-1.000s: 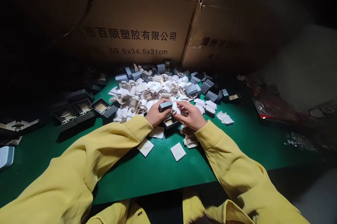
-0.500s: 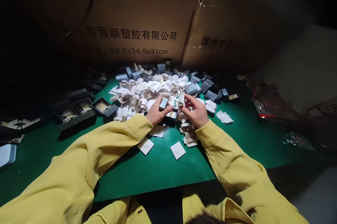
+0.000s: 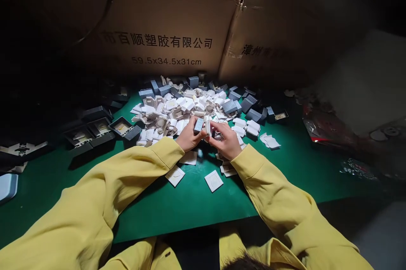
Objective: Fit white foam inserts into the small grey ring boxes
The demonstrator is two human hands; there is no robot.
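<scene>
My left hand [image 3: 189, 135] is closed around a small dark box [image 3: 198, 124] whose bluish face catches the light. Close beside it, my right hand [image 3: 226, 139] pinches a folded white insert [image 3: 207, 126] held upright against the box's right side. Whether the insert touches the inside of the box is hidden by my fingers. A pile of white folded inserts [image 3: 184, 105] lies just beyond both hands. On the near side, flat white square pieces [image 3: 214, 181] rest on the green table [image 3: 187, 211].
Dark boxes lie around the pile, with several open ones [image 3: 122, 126] at the left. Two large cartons [image 3: 165, 16] stand along the back. A clear plastic bag [image 3: 330, 126] and a small packet [image 3: 358, 168] lie at the right. A pale blue object [image 3: 8, 186] sits far left.
My right hand has moved left with the white insert, bringing it up to the box. My left hand has turned the box slightly and stays in nearly the same place.
</scene>
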